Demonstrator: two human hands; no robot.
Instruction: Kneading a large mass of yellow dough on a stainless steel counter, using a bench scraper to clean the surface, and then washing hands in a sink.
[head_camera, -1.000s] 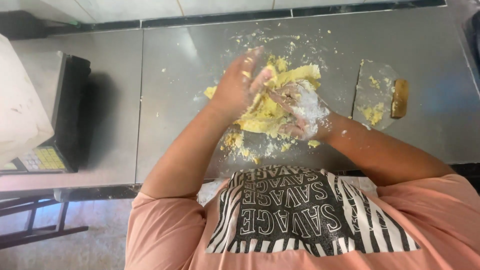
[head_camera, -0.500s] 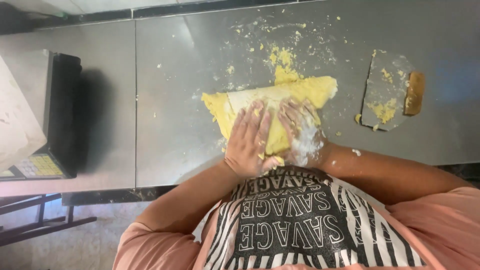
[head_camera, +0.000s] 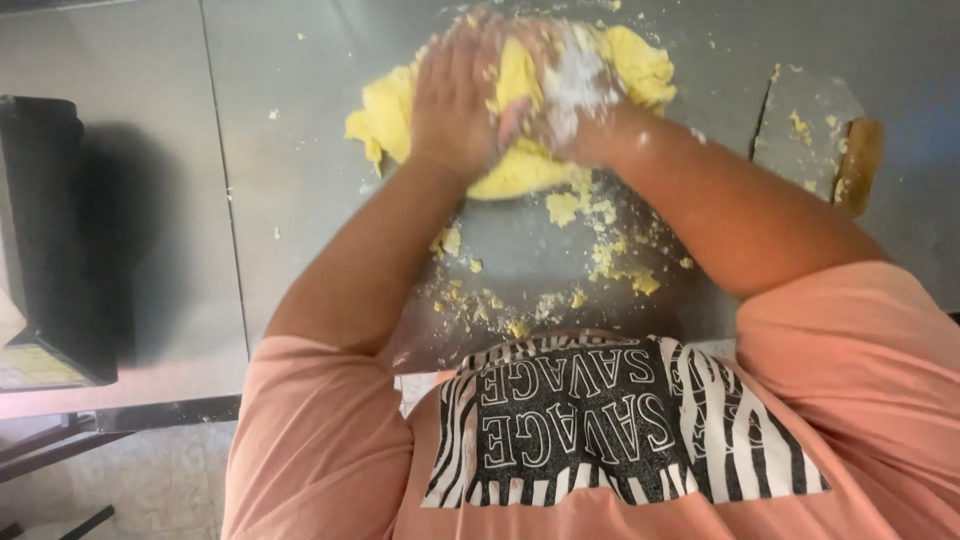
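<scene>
A mass of soft yellow dough (head_camera: 400, 105) lies on the steel table (head_camera: 300, 200) in front of me. Both my hands press down on top of it, side by side. My left hand (head_camera: 455, 95) lies flat with fingers spread over the dough's left part. My right hand (head_camera: 575, 85), white with flour, pushes into the right part, fingers blurred. Yellow crumbs (head_camera: 600, 260) are scattered on the table between the dough and my body.
A metal dough scraper (head_camera: 815, 135) with a wooden handle lies flat at the right, dotted with crumbs. A dark box-shaped device (head_camera: 50, 240) stands at the table's left end. The table's front edge runs just before my shirt; tiled floor shows below left.
My hands and the dough have moved away from me toward the far side of the table. The dough looks more gathered into a lump, leaving crumbs behind.
</scene>
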